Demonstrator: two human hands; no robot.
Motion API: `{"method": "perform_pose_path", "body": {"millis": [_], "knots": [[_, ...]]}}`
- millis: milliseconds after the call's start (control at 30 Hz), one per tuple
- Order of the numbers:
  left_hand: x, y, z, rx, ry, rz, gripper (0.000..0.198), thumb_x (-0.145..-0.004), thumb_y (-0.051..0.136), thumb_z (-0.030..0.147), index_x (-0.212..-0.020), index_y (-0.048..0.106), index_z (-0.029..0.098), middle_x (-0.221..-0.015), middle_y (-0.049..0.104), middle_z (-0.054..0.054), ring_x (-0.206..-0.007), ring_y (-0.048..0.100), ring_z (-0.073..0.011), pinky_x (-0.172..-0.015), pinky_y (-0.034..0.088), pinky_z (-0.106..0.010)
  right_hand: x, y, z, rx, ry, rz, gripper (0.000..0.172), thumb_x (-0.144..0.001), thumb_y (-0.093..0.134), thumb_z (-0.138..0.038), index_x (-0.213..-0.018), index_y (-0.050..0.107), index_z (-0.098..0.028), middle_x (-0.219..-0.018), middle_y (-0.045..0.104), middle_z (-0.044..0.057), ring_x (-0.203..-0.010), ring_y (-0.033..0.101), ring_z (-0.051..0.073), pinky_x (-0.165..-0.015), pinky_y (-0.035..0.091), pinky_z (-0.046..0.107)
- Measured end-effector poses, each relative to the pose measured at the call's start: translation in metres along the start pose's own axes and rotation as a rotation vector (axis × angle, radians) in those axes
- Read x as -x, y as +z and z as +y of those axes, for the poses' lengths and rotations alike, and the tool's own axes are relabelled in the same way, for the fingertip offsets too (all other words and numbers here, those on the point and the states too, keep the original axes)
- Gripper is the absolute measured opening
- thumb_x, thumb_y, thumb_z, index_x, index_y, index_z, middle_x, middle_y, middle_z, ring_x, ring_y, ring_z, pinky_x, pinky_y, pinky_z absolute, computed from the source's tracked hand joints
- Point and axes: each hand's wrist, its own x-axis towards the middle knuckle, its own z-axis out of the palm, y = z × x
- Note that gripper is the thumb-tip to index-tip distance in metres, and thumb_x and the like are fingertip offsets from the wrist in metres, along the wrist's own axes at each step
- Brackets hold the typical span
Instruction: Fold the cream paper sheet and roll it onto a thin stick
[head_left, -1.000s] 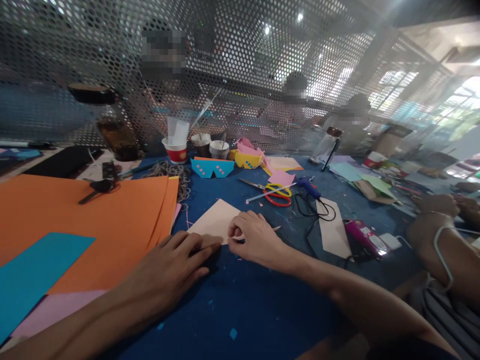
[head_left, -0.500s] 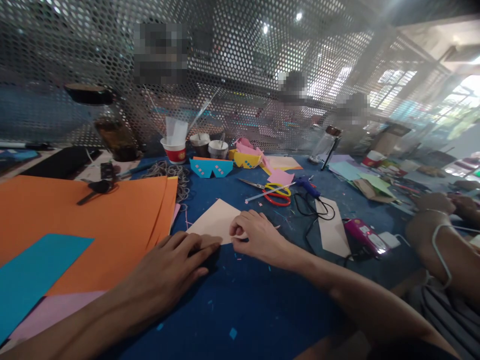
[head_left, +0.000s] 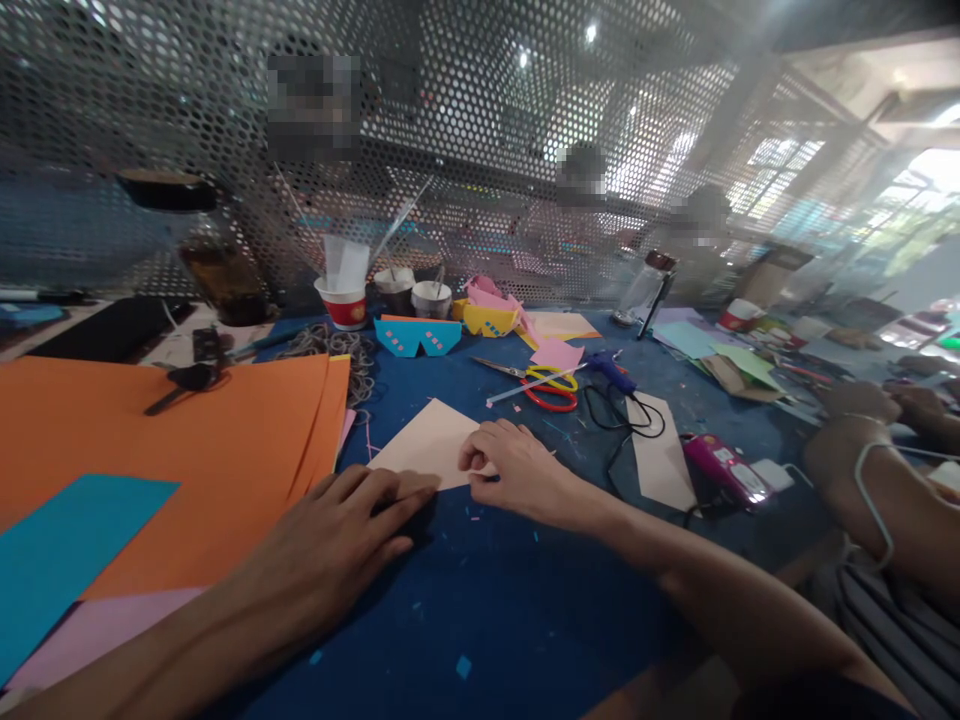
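Paper (head_left: 424,440) on blue table (head_left: 540,610), partly beneath both hands (head_left: 356,525) (head_left: 521,475)

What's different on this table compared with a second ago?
The right hand has shifted slightly right, away from the left hand. Nothing was visibly picked up or let go. The left hand still rests at the pale paper's near edge; the scissors lie where they were.

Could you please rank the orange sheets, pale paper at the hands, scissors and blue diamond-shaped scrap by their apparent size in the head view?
1. Orange sheets
2. Pale paper, partly covered by the left hand and right hand
3. Scissors
4. Blue diamond-shaped scrap
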Motion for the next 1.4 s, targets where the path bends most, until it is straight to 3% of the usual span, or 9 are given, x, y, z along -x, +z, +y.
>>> {"method": "perform_pose_path", "body": {"millis": [400, 667, 800, 1000, 1167, 1400], "knots": [[0.000, -0.004, 0.003, 0.034, -0.024, -0.012, 0.046, -0.118, 0.042, 0.048, -0.159, 0.058, 0.037, -0.116, 0.072, -0.007, -0.104, 0.065, -0.0269, -0.092, 0.053, -0.041, 0.001, -0.007, 0.002, -0.013, 0.015, -0.044, 0.023, -0.090, 0.065, -0.005, -0.106, 0.070, -0.021, -0.115, 0.076, 0.004, -0.112, 0.064, 0.024, -0.098, 0.040, 0.039], [-0.002, -0.006, 0.003, 0.017, 0.002, 0.040, 0.044, -0.119, 0.040, 0.045, -0.158, 0.058, 0.033, -0.113, 0.073, -0.006, -0.101, 0.064, -0.0254, -0.089, 0.051, -0.038, 0.002, -0.009, 0.011, -0.030, -0.013, -0.031, 0.025, -0.088, 0.064, -0.004, -0.105, 0.071, -0.022, -0.113, 0.076, 0.004, -0.111, 0.064, 0.023, -0.095, 0.040, 0.037], [-0.004, -0.006, 0.000, 0.017, 0.066, 0.085, 0.042, -0.119, 0.043, 0.044, -0.153, 0.062, 0.030, -0.109, 0.073, -0.005, -0.098, 0.063, -0.0243, -0.085, 0.051, -0.036, 0.006, -0.012, 0.014, -0.040, 0.000, -0.040, 0.026, -0.088, 0.062, -0.002, -0.104, 0.070, -0.021, -0.112, 0.076, 0.003, -0.109, 0.064, 0.023, -0.094, 0.041, 0.037], [0.001, -0.003, 0.000, 0.034, 0.016, 0.049, 0.041, -0.118, 0.047, 0.044, -0.151, 0.066, 0.030, -0.115, 0.075, -0.006, -0.104, 0.065, -0.0249, -0.088, 0.050, -0.036, 0.011, -0.018, 0.015, -0.039, 0.020, -0.041, 0.029, -0.087, 0.061, 0.000, -0.105, 0.070, -0.022, -0.111, 0.076, 0.004, -0.110, 0.063, 0.023, -0.094, 0.041, 0.037], [0.006, 0.000, -0.002, 0.028, 0.015, 0.089, 0.038, -0.116, 0.050, 0.042, -0.146, 0.070, 0.029, -0.115, 0.078, -0.006, -0.103, 0.066, -0.0248, -0.088, 0.048, -0.037, 0.014, -0.023, 0.015, -0.046, 0.048, -0.049, 0.029, -0.089, 0.060, 0.001, -0.103, 0.070, -0.021, -0.112, 0.076, 0.004, -0.109, 0.064, 0.022, -0.093, 0.043, 0.036], [0.001, -0.007, 0.000, -0.025, 0.063, 0.147, 0.040, -0.119, 0.043, 0.043, -0.139, 0.073, 0.025, -0.107, 0.079, -0.006, -0.096, 0.066, -0.0242, -0.083, 0.047, -0.037, 0.017, -0.025, 0.019, -0.060, 0.047, -0.043, 0.029, -0.089, 0.060, 0.001, -0.105, 0.070, -0.021, -0.112, 0.075, 0.004, -0.109, 0.065, 0.021, -0.093, 0.044, 0.035]]}}
